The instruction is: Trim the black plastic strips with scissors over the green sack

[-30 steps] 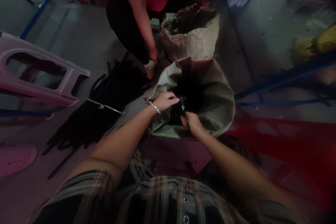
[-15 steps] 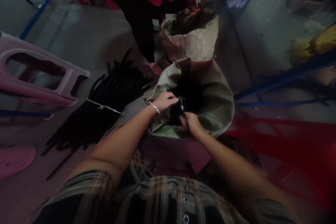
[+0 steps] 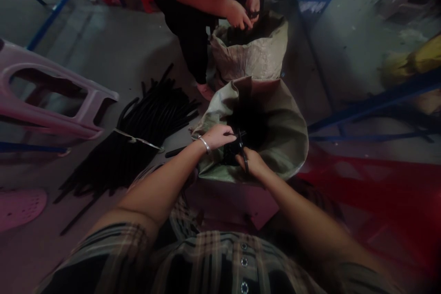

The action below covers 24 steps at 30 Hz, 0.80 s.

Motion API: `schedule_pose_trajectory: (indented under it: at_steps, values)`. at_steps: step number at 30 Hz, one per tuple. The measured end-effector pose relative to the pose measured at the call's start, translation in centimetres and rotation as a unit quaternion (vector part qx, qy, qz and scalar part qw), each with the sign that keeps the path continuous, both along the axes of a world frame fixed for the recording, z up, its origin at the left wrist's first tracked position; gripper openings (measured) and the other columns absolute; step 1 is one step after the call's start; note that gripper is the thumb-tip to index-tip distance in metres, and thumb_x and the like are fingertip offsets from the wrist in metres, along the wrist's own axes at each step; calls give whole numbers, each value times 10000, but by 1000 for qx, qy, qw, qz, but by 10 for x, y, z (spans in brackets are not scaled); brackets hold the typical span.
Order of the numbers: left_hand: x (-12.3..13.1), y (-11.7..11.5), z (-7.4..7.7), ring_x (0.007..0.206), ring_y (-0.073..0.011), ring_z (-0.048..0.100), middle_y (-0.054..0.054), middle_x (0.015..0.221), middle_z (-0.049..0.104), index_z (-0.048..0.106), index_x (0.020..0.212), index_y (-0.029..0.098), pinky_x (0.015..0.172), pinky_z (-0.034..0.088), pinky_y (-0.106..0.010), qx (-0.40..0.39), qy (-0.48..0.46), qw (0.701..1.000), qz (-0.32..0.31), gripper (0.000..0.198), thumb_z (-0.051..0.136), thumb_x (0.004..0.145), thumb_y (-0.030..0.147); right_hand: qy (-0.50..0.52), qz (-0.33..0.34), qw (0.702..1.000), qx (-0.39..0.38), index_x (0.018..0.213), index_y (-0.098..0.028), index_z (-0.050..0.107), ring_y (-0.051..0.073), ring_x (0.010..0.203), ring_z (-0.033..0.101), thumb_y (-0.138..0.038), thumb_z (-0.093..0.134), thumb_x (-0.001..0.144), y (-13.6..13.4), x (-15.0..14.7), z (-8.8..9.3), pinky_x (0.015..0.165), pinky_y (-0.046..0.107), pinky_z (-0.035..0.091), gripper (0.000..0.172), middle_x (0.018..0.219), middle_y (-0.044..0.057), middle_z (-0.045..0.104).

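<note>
My left hand [image 3: 217, 137] and right hand [image 3: 251, 163], fingers closed, grip a black tubular piece [image 3: 234, 149] at the front rim of a green woven sack [image 3: 287, 138]. Held close together, the hands steady it. Black rubber tubing [image 3: 155, 117] lies bundled on the floor beside the sack.

Woven plastic sack [image 3: 285, 133] (matt, rough), smooth black rubbery tubing [image 3: 155, 115].

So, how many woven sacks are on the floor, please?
2. The nearer sack lies before the person, their left hand and right hand at its mouth; the farther sack stands just beyond, beneath a co-worker's hands. A yellow bundle at right might be another.
</note>
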<state>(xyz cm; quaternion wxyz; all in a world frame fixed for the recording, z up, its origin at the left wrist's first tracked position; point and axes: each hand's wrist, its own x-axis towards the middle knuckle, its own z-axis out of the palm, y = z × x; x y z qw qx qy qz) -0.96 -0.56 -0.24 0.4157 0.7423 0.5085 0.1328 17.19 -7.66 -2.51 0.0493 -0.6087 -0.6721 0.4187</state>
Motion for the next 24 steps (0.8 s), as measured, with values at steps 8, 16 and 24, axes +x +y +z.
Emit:
schedule_pose_trajectory:
  at_steps: [8,16,24]
  values:
    - [1,0,3,662,-120,529,-12,710,636,684,812,126,619,377,-216,-22,-6,1000,-1,278,543,756,359,25,-11,999,-23,939,-164,547,154,713,535,-284,533,759,5,5,-3,609,236,358,216,861,55,624]
    - [6,6,6,676,-129,544,-17,729,649,689,807,139,625,389,-219,-2,-12,1000,3,252,535,758,333,91,-63,994,-20,924,-162,575,178,791,562,-509,539,774,21,19,-8,665,264,402,380,917,56,631]
    - [7,5,11,709,-141,565,-29,775,669,695,829,151,648,400,-226,13,-11,1000,11,250,528,760,325,106,-79,991,-14,905,-147,589,205,816,576,-585,546,744,27,21,-6,682,295,430,468,902,77,640]
